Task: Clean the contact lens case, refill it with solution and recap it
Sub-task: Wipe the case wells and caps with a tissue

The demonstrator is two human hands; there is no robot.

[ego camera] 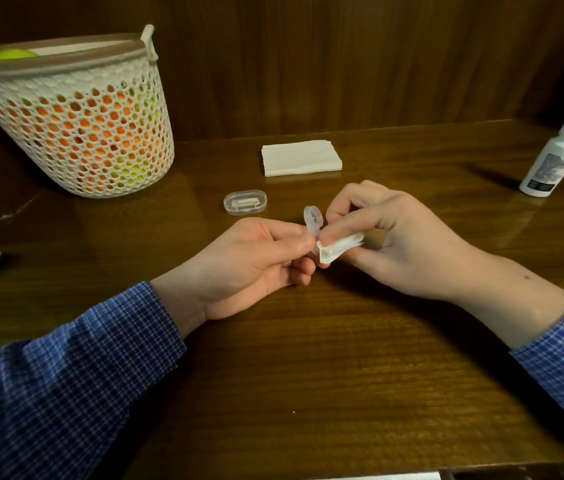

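Looking down over my two hands, I start with the biggest thing, the wooden table (308, 358), dark and glossy, backed by wood panelling (308, 64); the room is dim and warm-lit. Far beyond my left fingers stands a white perforated basket (76, 133) with orange and yellow-green things showing through its holes. Well off past my right knuckles the white solution bottle (554, 157) stands with its cap on, so I judge refilling has not begun. Straight ahead of both sets of fingertips lies a stack of folded tissues (301, 157), kept within reach, I think, as spare wipes. Nearer, just beyond my left fingertips, sits a small clear oval box (245, 201) with something white inside; I cannot tell what.

My left hand (253, 261) pinches the contact lens case (313, 221) between thumb and curled fingers, holding it off the table with one round clear part tilted up, which steadies it for wiping. My right hand (398, 233) has its fingers curled round a small folded tissue piece (339, 249), pressing its end against the case right where my left fingertips meet it. I judge this is the cleaning step, with the case open and recapping yet to come
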